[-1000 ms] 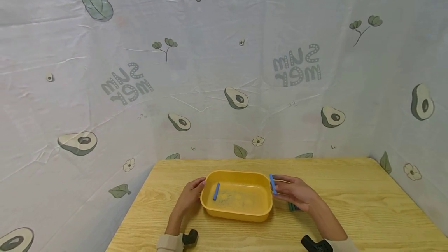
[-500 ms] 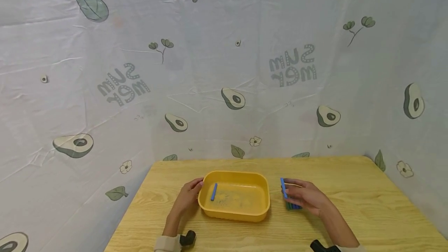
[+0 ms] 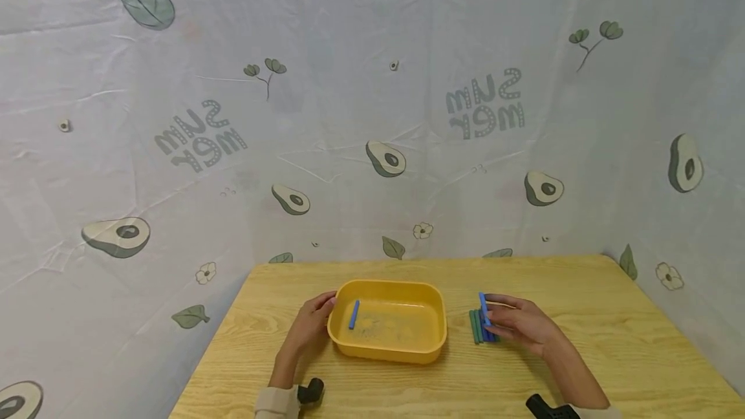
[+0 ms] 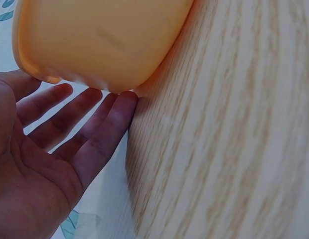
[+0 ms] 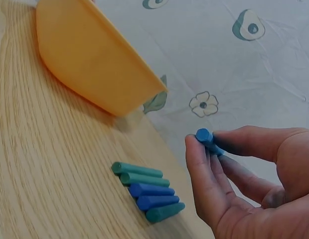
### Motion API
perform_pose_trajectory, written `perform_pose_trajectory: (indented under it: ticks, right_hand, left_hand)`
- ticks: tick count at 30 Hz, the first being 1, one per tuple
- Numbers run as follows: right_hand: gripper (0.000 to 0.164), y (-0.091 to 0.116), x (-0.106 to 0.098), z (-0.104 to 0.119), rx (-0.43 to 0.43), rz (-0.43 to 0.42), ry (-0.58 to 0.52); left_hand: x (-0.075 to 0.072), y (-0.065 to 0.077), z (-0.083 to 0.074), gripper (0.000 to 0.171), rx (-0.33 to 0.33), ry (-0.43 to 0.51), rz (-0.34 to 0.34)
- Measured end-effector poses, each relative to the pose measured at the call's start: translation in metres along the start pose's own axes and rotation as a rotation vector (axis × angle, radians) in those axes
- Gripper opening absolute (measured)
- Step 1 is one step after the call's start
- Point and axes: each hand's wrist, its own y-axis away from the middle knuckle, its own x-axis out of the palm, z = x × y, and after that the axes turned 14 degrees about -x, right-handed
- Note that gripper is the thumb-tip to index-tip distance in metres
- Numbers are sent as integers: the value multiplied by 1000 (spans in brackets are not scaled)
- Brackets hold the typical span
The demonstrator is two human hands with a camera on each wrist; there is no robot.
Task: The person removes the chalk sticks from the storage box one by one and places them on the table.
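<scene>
A yellow plastic tray (image 3: 401, 349) stands on the table, with one blue crayon (image 3: 354, 314) lying inside at its left. My left hand (image 3: 311, 323) is at the tray's left end. In the left wrist view its nearly straight fingertips touch the outer wall, and the thumb is by the rim. To the right of the tray, my right hand (image 3: 520, 322) pinches another blue crayon (image 5: 204, 135), six-sided, between thumb and fingers. It is held above a row of green crayons (image 5: 142, 169) and dark blue crayons (image 5: 157, 201) lying side by side on the table.
The wooden table (image 3: 407, 393) ends at the back against a pale sheet (image 3: 349, 108) printed with avocados and leaves. Bluish smudges mark the tray floor. Dark camera mounts (image 3: 311, 392) sit at both wrists.
My right hand has moved right with its blue crayon, from the tray's right rim to over the crayon row, which shows more now. My left hand stays at the tray.
</scene>
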Motion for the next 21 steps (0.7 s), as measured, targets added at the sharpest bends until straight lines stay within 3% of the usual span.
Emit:
perform_pose_trajectory:
  ticks: [11, 21]
  right_hand:
    - [75, 9, -13, 0, 30, -20, 177]
    - [71, 12, -12, 3, 68, -80, 285]
  left_hand:
    - [-3, 1, -2, 44, -9, 16, -3]
    - [-1, 0, -1, 45, -12, 34, 6]
